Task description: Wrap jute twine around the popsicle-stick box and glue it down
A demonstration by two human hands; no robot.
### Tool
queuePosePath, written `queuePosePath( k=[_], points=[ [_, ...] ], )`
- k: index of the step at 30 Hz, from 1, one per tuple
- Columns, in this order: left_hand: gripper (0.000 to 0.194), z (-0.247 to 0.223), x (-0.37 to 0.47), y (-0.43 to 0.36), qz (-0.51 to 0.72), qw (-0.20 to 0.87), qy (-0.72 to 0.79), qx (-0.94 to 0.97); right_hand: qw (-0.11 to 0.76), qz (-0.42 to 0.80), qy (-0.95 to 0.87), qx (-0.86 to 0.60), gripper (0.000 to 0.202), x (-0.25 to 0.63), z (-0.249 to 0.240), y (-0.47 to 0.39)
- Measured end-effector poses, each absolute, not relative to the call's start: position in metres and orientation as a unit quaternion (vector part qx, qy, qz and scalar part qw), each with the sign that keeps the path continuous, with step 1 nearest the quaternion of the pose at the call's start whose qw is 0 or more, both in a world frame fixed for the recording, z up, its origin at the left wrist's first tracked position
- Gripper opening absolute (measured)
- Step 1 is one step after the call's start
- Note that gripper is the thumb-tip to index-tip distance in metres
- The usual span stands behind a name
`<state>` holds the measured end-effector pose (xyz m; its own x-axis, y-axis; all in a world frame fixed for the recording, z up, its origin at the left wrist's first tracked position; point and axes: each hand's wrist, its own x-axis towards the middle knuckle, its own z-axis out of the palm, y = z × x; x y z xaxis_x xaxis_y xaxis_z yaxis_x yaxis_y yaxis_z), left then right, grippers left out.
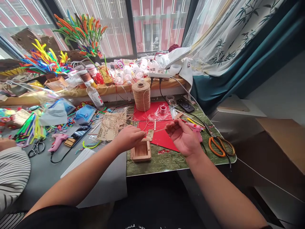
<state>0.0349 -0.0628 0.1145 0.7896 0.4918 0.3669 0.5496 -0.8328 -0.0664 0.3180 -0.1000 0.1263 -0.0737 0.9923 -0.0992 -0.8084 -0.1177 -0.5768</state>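
A thin strand of twine stretches between my two hands above the table. My left hand is closed, its fingertips pinching the strand's left end just over the back edge of a small wooden box. Palm turned up, my right hand pinches the other end between thumb and curled fingers. The box is open at the top and sits close to the table's front edge. Behind the hands stands a big spool of twine. Red sheets lie under and behind the strand, with a small printed paper piece near my left fingertips.
Orange-handled scissors and a pink glue gun lie at the right. Sandpaper sheets with loose twine, another glue gun and black scissors are at the left. Another person's striped sleeve shows at the left edge.
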Motion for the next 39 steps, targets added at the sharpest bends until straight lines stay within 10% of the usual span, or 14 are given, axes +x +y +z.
queuePosePath(
  k=[11,21,25,30,39],
  points=[
    [0.033,0.093,0.014,-0.006,-0.169,-0.002,-0.372,-0.913,0.818,0.463,-0.234,-0.248,0.011,0.363,0.167,-0.091],
    [0.043,0.107,-0.013,-0.078,-0.307,-0.148,-0.378,-0.861,0.76,0.209,-0.443,-0.427,0.02,0.423,0.157,-0.083],
    [0.107,0.087,-0.023,-0.116,-0.26,-0.285,-0.367,-0.846,0.685,0.075,-0.545,-0.477,0.024,0.425,0.148,-0.083],
    [0.13,0.045,-0.015,-0.125,-0.242,-0.348,-0.41,-0.808,0.345,0.268,-0.753,-0.492,0.016,0.355,0.079,-0.076],
    [0.113,0.049,-0.012,-0.125,-0.35,-0.462,-0.373,-0.725,0.421,0.327,-0.665,-0.523,0.031,0.33,0.006,-0.065]
  ],
)
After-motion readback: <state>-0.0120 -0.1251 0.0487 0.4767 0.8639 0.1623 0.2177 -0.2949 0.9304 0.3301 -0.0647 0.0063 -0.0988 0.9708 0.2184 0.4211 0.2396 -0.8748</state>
